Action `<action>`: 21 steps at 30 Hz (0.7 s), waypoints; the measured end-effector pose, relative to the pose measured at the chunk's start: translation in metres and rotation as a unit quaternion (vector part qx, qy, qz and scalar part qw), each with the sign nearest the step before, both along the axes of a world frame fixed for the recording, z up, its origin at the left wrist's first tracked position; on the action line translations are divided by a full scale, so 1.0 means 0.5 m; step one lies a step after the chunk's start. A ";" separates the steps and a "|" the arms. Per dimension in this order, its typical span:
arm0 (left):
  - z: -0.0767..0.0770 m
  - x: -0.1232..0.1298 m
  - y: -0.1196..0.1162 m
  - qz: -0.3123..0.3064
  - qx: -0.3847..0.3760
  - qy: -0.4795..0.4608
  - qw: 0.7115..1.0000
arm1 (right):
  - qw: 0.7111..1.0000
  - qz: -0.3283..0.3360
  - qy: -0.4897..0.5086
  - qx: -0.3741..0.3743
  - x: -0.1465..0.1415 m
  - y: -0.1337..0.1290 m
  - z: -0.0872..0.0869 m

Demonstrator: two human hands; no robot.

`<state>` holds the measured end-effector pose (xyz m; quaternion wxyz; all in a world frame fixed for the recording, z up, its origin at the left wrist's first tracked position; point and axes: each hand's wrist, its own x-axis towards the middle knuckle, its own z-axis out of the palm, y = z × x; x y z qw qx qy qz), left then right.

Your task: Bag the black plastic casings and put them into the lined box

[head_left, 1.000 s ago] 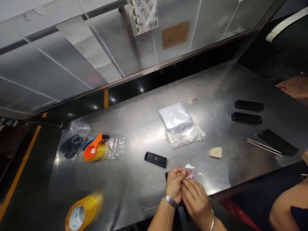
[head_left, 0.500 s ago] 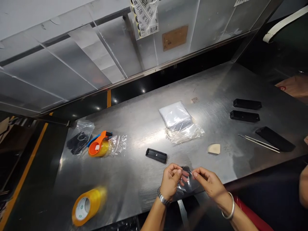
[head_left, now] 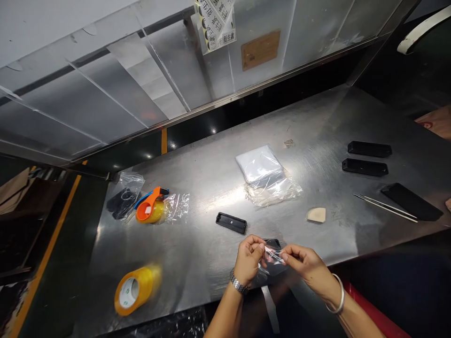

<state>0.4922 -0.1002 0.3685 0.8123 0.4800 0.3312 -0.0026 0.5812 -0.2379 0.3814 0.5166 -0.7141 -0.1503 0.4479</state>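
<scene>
At the table's near edge, a clear plastic bag [head_left: 272, 257] is stretched between my two hands. My left hand [head_left: 249, 259], with a metal watch on its wrist, pinches one side of it. The other side is pinched between thumb and fingers of my right hand [head_left: 306, 266], which wears a bangle. Behind the bag a black part [head_left: 273, 243] shows in part; I cannot tell if it lies inside. A black oblong shell [head_left: 231, 223] with a small hole in its middle lies just beyond my left hand. Further back rests a stack of clear bags [head_left: 262, 166].
On the right are two black oblong blocks [head_left: 369, 149], a larger black piece [head_left: 411, 202], tweezers [head_left: 385, 208] and a beige block [head_left: 316, 215]. A tape roll [head_left: 134, 291], an orange tape dispenser [head_left: 149, 206] and a bag of black items [head_left: 124, 197] sit left on the metal table [head_left: 197, 263].
My hands have drawn slightly closer together, and the bag between them looks more creased. The camera view has shifted a little, moving the table items slightly rightward and up.
</scene>
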 end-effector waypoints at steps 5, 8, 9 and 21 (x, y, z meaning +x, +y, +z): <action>0.015 -0.007 -0.010 0.093 0.263 0.051 0.959 | 0.999 -0.030 -0.031 -0.019 -0.005 0.001 -0.012; 0.034 -0.010 -0.028 0.077 0.317 0.060 0.943 | 0.994 -0.007 -0.098 -0.046 -0.007 0.007 -0.002; 0.039 -0.008 -0.035 0.054 0.277 0.052 0.958 | 0.989 0.007 -0.135 -0.052 -0.008 0.009 0.003; -0.001 0.017 -0.062 0.125 0.128 0.091 0.980 | 0.974 -0.024 -0.216 -0.066 -0.004 0.025 -0.007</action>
